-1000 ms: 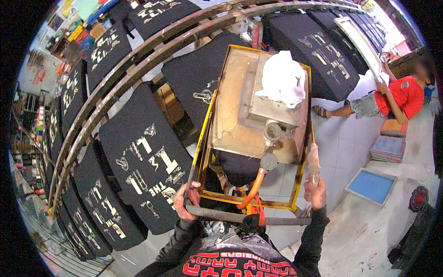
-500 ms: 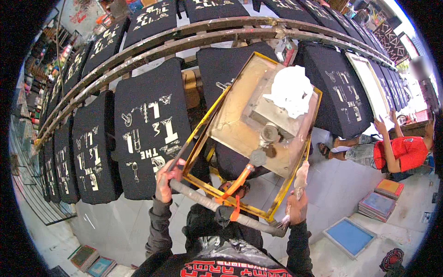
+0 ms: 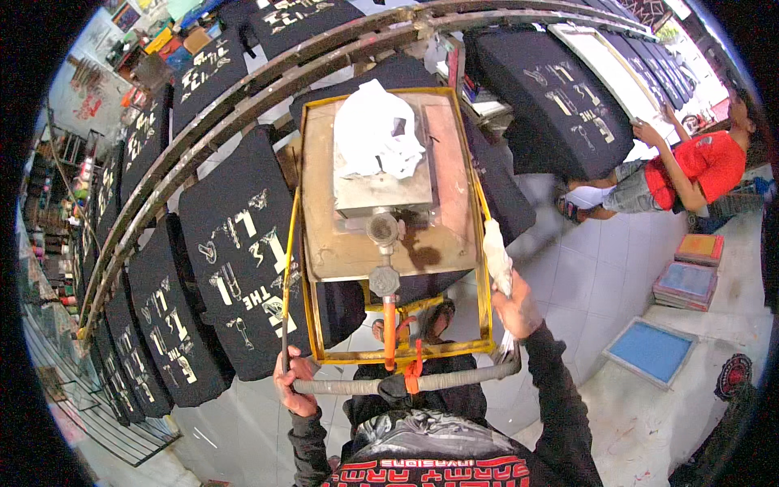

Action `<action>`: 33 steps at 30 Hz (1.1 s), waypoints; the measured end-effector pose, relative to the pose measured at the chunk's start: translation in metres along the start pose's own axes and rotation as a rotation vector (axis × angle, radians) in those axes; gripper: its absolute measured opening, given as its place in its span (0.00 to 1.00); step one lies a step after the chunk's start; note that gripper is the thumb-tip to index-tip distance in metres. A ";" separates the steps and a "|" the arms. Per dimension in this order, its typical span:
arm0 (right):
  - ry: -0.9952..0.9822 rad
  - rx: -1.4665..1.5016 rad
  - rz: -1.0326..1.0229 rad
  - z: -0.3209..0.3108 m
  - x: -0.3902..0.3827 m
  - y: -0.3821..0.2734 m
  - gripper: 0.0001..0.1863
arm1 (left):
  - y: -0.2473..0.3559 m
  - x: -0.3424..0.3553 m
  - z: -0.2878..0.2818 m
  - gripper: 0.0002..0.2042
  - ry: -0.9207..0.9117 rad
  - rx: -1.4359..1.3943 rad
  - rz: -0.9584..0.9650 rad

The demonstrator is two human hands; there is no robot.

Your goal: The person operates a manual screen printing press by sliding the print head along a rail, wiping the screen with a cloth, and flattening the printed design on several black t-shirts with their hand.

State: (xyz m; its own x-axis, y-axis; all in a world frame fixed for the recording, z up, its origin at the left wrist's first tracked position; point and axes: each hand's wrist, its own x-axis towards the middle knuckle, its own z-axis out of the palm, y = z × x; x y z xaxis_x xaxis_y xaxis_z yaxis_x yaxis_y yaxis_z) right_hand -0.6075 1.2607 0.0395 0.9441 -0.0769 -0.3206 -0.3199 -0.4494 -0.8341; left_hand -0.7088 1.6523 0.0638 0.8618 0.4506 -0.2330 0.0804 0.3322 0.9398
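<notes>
A yellow metal frame point(image 3: 324, 355) with a tan panel point(image 3: 341, 253) on it is in front of me. The panel bears a metal box point(image 3: 357, 193), a pipe fitting point(image 3: 384, 231) and an orange hose point(image 3: 389, 321). Crumpled white cloth point(image 3: 369, 134) lies over the box. My left hand point(image 3: 294, 383) is closed at the frame's left corner, around the dark side rod and the end of a grey wrapped tube point(image 3: 458, 381). On the right side, my right hand point(image 3: 517, 308) is wrapped round a white-wrapped grip point(image 3: 496, 256). The tube spans the near side, by my body.
Black printed shirts point(image 3: 243, 276) lie on boards along a long rail point(image 3: 243, 89). At the right a person in a red shirt point(image 3: 706, 169) handles a white-framed screen point(image 3: 604, 69). A blue screen point(image 3: 649, 351) and stacked screens point(image 3: 683, 280) are on the floor point(image 3: 584, 284).
The yellow frame has turned from slanted to nearly straight before me and shifted left in view. Both hands keep their hold. The surroundings have also shifted in view.
</notes>
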 end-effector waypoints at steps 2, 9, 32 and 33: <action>-0.003 -0.020 -0.098 -0.002 0.009 -0.004 0.12 | 0.001 -0.006 0.002 0.21 0.037 -0.052 -0.027; -0.189 -0.095 -0.044 0.002 0.064 -0.013 0.26 | -0.006 -0.024 0.009 0.17 0.207 -0.104 -0.032; -0.461 0.122 0.042 -0.006 0.130 -0.079 0.27 | -0.026 -0.019 0.032 0.19 0.546 -0.037 0.124; -0.478 0.120 0.062 -0.006 0.134 -0.078 0.27 | -0.025 -0.014 0.037 0.19 0.600 -0.077 0.123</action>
State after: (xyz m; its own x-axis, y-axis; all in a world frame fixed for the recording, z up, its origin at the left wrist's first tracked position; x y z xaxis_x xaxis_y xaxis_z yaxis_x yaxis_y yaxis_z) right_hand -0.4558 1.2803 0.0647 0.7899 0.3288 -0.5177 -0.4077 -0.3490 -0.8438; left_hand -0.7039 1.6069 0.0526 0.4286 0.8695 -0.2454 -0.0574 0.2973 0.9531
